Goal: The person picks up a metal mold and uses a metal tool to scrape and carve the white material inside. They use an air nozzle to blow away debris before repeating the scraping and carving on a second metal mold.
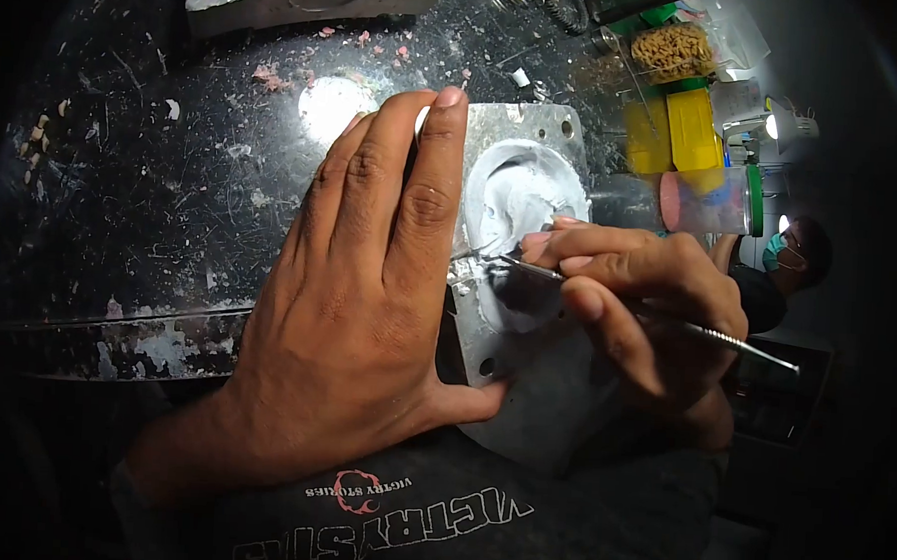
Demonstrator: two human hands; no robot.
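Now, left hand (362, 306) flat, fingers together, against one gray metal mold (535, 144), white inside, right hand (637, 308) fingers pinching one thin shiny pick (731, 340)

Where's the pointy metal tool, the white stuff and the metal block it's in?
metal tool (746, 345): head view, bare shaft near its back end.
white filling (528, 188): head view, middle of the hollow.
metal block (520, 123): head view, flat top edge.

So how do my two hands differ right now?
The left hand lies flat, fingers straight and together; the right hand is curled. The left hand holds nothing, only bracing the metal mould from the side; the right hand pinches a thin metal tool whose tip reaches the white plaster. Both are at the mould.
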